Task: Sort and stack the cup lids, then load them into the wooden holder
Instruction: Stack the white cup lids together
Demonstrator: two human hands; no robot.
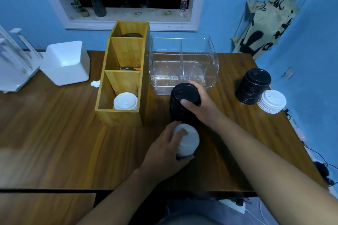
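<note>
In the head view, our right hand (199, 105) wraps around the black lid stack (182, 97), and our left hand (164, 151) clasps the white lid stack (188, 140) just nearer. The wooden holder (118, 117) lies left of both, long axis near-to-far. The left hand looks closer to it.

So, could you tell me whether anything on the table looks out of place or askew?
A crumpled white scrap lies loose on the table left of the wooden holder, and the far-right white lid stack sits very close to the table's right edge.
</note>
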